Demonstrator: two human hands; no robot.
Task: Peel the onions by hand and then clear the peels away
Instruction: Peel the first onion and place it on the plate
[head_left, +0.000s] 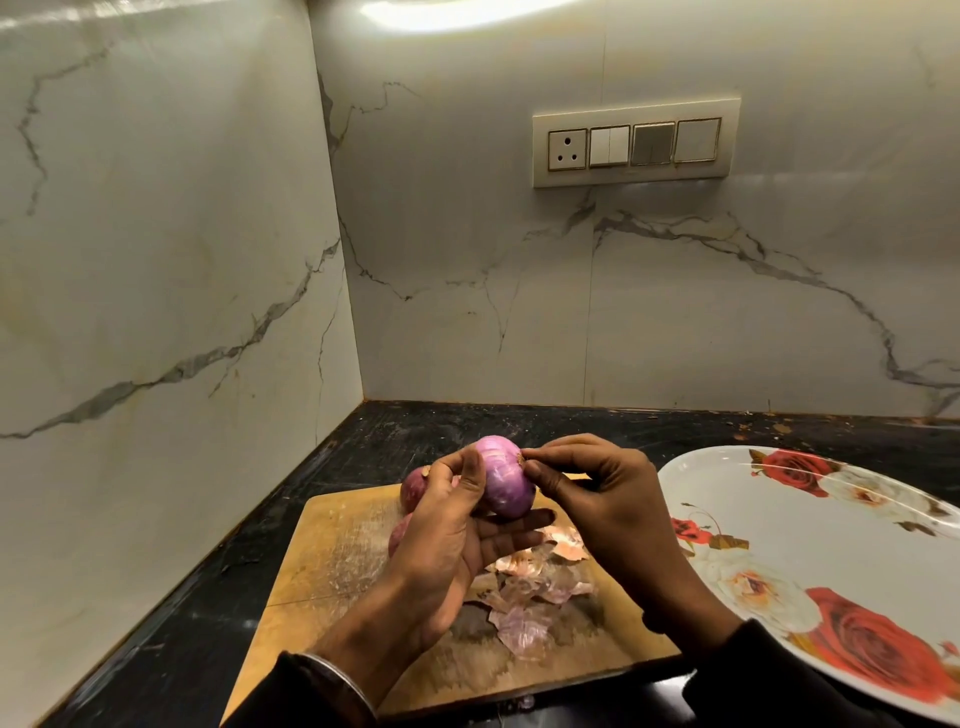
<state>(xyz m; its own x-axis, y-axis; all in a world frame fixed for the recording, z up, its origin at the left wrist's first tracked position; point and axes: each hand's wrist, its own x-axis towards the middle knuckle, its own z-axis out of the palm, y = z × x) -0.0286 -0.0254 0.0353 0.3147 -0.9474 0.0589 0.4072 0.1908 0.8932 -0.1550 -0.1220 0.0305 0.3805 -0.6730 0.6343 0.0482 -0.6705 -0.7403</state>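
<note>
Purple onion (505, 480) held up above wooden cutting board (332, 551), cradled in left hand (452, 540), thumb over its side. Right hand (605, 499) pinches at onion's tip. Loose peels (530, 597) on board below. Two more onions (413, 488) behind left hand. Floral plate (810, 525) to right, on black counter (208, 587)

The left hand (447, 530) cups an onion (505, 480) above the board (322, 561). The right hand (602, 499) pinches its tip. Peels (530, 587) lie below.
</note>
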